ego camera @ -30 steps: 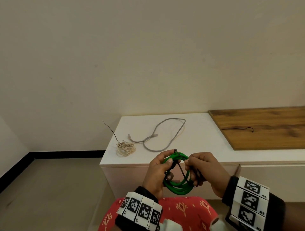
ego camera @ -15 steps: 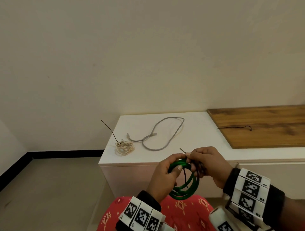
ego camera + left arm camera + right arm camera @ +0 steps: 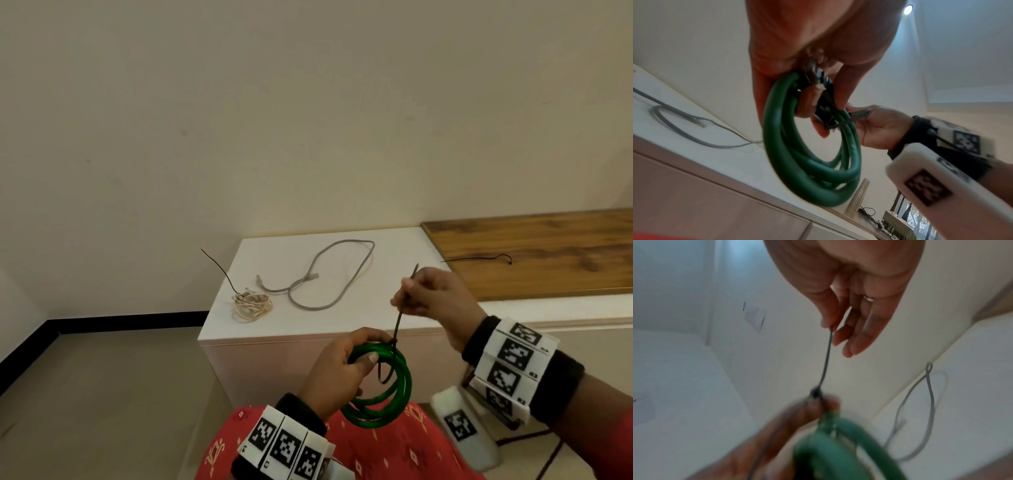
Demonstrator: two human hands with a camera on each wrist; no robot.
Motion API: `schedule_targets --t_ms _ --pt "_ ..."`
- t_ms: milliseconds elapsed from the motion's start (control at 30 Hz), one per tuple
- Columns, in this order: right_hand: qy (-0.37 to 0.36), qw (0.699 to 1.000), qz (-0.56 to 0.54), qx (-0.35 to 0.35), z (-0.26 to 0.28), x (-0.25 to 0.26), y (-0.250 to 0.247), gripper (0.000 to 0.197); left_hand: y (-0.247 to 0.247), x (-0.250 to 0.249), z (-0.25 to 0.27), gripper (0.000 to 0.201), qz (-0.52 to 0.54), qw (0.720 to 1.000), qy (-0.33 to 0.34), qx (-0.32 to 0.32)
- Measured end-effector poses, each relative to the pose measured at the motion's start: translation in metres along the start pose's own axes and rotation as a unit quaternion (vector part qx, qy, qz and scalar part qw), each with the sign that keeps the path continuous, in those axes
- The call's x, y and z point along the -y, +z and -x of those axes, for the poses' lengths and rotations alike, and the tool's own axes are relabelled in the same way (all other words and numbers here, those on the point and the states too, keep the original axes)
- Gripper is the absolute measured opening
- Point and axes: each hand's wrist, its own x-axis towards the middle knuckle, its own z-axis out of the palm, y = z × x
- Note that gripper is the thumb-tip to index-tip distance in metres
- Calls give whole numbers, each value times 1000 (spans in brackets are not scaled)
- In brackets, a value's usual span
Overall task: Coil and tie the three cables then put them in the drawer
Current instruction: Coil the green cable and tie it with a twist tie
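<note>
Change: since half a second ago the right hand (image 3: pixel 436 301) has risen from beside the coil toward the centre right of the frame, drawing the black tie (image 3: pixel 400 311) out into a taut line.
Head view, left hand: the left hand (image 3: pixel 337 371) grips the top of the green cable (image 3: pixel 394 402), which is coiled in several loops and hangs at lower centre, above a red patterned garment (image 3: pixel 387 445).
Head view, right hand: thumb and forefinger pinch the tie above the coil; the tie's lower end loops round the green strands.
Head view, cabinet: on the white cabinet (image 3: pixel 342 322) lie a loose grey cable (image 3: pixel 329 274) and, at its left edge, a cream cable (image 3: pixel 251 305) bundled with a dark tie sticking up.
Head view, board: a wooden board (image 3: pixel 548 253) at the right edge carries another black tie (image 3: pixel 479 258).
Left wrist view: the left hand (image 3: pixel 813 53) curls round the green cable (image 3: pixel 812 162) at centre; the right hand (image 3: pixel 879 128) holds the tie at the right.
Right wrist view: the right hand (image 3: pixel 855 301) pinches the black tie (image 3: pixel 827 356) at upper centre, its other fingers loosely extended; the green cable (image 3: pixel 838 451) is blurred at the bottom.
Containers: no open drawer or other container shows in any view.
</note>
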Motion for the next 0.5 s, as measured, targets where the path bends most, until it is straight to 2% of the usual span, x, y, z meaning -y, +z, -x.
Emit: schedule_targets --t_ms 100,200,233,300,367,400,433,500 --pt "-78 992 -66 -69 -9 15 -18 20 -2 2 3 41 20 1000 -18 4" --pt "-147 985 -71 -65 -7 23 -16 18 -6 1 1 37 42 999 -17 -16" --pt "-134 988 -59 -48 -4 23 -11 14 -6 1 -1 37 48 998 -16 -23" --pt "-48 999 -11 17 2 15 0 9 -7 -1 -3 35 65 997 -16 -33" --pt "59 992 48 97 7 -1 10 22 -6 -3 -3 33 75 996 -17 -39" --pt "90 987 64 116 10 -9 14 29 -5 -5 -3 31 77 996 -16 -39" --pt "104 985 67 122 12 -14 17 31 -4 -5 -3 31 77 996 -14 -39" --pt "100 989 40 105 14 -20 22 24 -1 -4 -3 30 75 996 -15 -35"
